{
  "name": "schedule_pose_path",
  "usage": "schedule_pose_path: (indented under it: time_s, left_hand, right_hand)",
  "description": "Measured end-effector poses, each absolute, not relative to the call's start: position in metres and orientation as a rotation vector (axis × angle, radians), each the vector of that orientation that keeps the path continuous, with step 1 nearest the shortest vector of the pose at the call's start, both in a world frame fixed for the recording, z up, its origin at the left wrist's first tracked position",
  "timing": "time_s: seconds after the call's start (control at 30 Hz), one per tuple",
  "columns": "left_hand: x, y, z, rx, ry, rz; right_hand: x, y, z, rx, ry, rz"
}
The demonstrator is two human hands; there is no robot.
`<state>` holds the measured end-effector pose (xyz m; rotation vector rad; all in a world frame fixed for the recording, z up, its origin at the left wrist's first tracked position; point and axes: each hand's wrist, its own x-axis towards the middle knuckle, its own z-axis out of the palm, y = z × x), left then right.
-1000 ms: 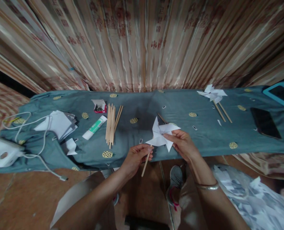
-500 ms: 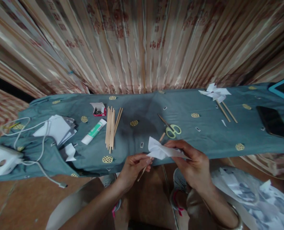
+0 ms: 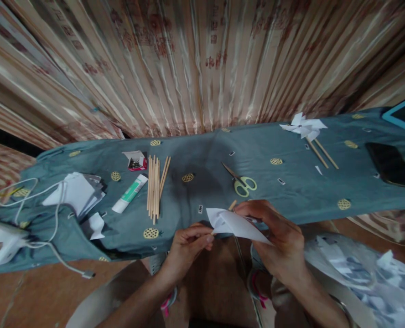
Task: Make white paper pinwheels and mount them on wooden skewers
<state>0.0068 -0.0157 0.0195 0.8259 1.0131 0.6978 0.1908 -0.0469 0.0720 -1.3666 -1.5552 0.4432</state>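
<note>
A folded white paper pinwheel (image 3: pixel 231 224) is held between my two hands, just over the front edge of the cloth-covered table. My left hand (image 3: pixel 189 246) is closed, thumb and fingers pinching at the pinwheel's lower left corner. My right hand (image 3: pixel 276 237) grips its right side, the fingers curled behind a broad paper flap. The end of a wooden stick (image 3: pixel 233 205) pokes out behind the paper; the rest of it is hidden. Just beyond lie scissors with pale green handles (image 3: pixel 244 186).
Left of centre lie wooden sticks (image 3: pixel 153 189), a glue tube (image 3: pixel 130 193), a small red box of pins (image 3: pixel 137 161) and stacked paper (image 3: pixel 75 191). A finished pinwheel (image 3: pixel 304 126) and a phone (image 3: pixel 392 164) are at right. A bag of paper scraps (image 3: pixel 366 273) stands below.
The pinwheel has tilted, so its right flap shows broader and droops lower. Both hands have shifted slightly downward in view. The stick's lower end, seen below my left hand before, is hidden now.
</note>
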Motion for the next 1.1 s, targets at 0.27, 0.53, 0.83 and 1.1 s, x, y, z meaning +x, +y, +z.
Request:
schedule_pose_path:
  time_s: [0.27, 0.53, 0.83, 1.1]
  left_hand:
    - [0.003, -0.015, 0.016, 0.899, 1.012, 0.701]
    - [0.003, -0.016, 0.012, 0.887, 0.978, 0.682]
    - [0.003, -0.016, 0.012, 0.905, 0.966, 0.671]
    - [0.003, -0.016, 0.008, 0.911, 0.914, 0.720]
  right_hand:
    - [0.192, -0.046, 0.075, -1.335, -1.513, 0.470]
    - [0.193, -0.047, 0.076, -1.377, -1.500, 0.462]
    - [0.194, -0.047, 0.077, -1.365, -1.524, 0.435]
    - [0.195, -0.049, 0.075, -1.343, -1.529, 0.445]
